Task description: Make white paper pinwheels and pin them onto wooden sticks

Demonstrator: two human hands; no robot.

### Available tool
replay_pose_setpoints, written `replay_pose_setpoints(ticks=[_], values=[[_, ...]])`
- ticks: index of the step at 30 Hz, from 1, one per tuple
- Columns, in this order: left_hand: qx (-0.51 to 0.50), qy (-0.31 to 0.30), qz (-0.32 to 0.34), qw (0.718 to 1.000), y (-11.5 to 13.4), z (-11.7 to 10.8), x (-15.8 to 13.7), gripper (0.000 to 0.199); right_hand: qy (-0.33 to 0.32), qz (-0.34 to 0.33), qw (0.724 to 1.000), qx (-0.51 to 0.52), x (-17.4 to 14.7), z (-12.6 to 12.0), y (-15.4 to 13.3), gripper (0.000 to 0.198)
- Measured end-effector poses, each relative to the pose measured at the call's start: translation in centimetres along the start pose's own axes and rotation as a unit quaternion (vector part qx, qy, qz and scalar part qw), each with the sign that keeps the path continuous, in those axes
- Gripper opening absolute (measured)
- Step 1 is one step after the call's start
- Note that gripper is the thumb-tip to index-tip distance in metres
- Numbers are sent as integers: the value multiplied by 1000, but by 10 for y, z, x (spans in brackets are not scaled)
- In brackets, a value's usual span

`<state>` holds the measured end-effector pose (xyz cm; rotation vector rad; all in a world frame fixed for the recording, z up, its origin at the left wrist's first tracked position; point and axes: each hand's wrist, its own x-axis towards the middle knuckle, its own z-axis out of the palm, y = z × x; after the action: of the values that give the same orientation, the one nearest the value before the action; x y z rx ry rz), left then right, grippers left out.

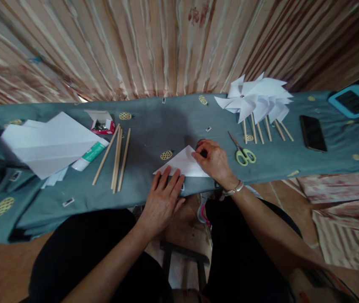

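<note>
A white sheet of paper (pixel 186 162), folded into a triangle, lies at the table's front edge. My left hand (pixel 164 198) rests on its lower left part, with the fingers stretched out and apart. My right hand (pixel 212 160) is closed at the triangle's right slope, with thumb and forefinger pinched on the paper edge. Scissors with green handles (pixel 245 156) lie just right of that hand. Left of the paper are several wooden sticks (pixel 116 162).
Paper pinwheels on sticks (pixel 261 97) lie in a row at the back right, near a phone (pixel 313 133) and a blue-framed device (pixel 354 102). At left are white paper sheets (pixel 49 145), a green-and-white tube (pixel 90 155) and an opened small red box (pixel 103 125) of metal pieces.
</note>
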<state>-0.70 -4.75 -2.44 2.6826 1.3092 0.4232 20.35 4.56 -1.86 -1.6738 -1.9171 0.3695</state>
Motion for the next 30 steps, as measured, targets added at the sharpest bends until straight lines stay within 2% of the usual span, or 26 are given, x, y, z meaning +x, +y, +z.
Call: replay_pose_setpoints(ticks=[5,9,15,30], values=[[-5,-8,-5,1000,0,0,0,56,-19,-58,994,-86,-11,-5,-12,35],[2,-1,-2,1000,1,2,0,57,-33,-91,987,-127,-30,0,-30,52],[10,0,-17,1000,5,0,3,58,-36,-75,990,-116,-45,14,-43,51],[-30,33,-18,999,2,7,2,54,-26,-38,989,-140,-56,19,-40,58]])
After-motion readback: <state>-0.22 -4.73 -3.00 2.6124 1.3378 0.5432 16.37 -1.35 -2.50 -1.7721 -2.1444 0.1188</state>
